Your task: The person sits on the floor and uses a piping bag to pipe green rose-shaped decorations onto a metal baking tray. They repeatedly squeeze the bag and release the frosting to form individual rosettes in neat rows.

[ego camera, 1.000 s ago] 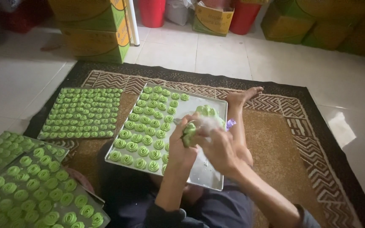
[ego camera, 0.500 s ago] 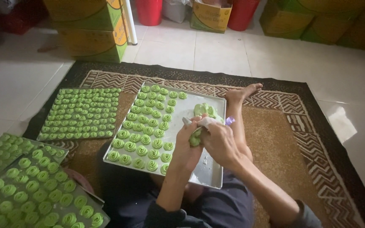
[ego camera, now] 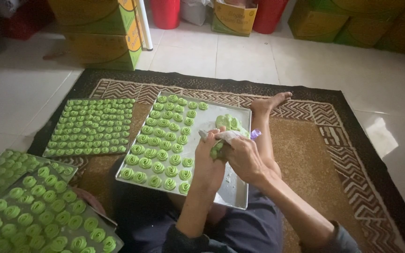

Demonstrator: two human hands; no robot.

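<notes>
Both hands, left (ego camera: 209, 161) and right (ego camera: 244, 157), clamp our piping bag (ego camera: 221, 140) over the tray (ego camera: 233, 199); we judge an uneven squeeze could smear neighbouring swirls (ego camera: 158, 154)

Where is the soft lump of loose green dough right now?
In the head view, the lump of green dough lies on the metal baking tray's far right part, just beyond both hands and right of the piped green swirls.

I'm seeing both forearms bare, dark grey sleeves bunching at the elbows. Left hand (ego camera: 209, 164) and right hand (ego camera: 242, 157) bare, no gloves, rings or watch showing. Wearing dark grey-blue trousers. One foot (ego camera: 270, 100) bare.
</notes>
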